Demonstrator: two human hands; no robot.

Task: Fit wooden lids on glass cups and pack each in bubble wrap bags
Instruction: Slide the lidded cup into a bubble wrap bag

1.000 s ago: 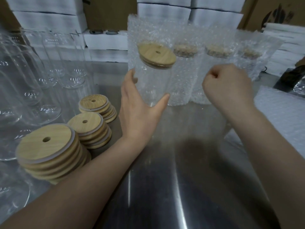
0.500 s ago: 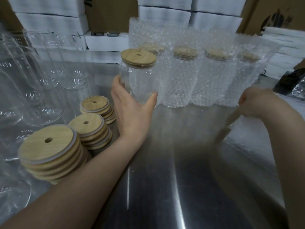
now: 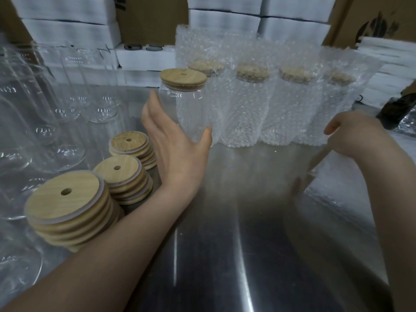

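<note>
While left fingers (image 3: 153,104) grip the lidded cup (image 3: 180,104), right fingers (image 3: 333,127) pinch a bag (image 3: 314,167).

Wooden-lidded glass cup (image 3: 182,113), seemingly upright

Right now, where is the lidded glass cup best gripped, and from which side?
Grip the glass cup below the wooden lid, from the left, as the left hand does: it stands upright, and wrapped cups crowd its right side.

This is a packing workshop or stockroom. My steel counter (image 3: 225,244) is backed by stacked white foam boxes (image 3: 67,34) and cardboard cartons (image 3: 153,16), with piles of wooden lids (image 3: 65,199) and rows of bubble-wrapped cups (image 3: 252,104)
</note>
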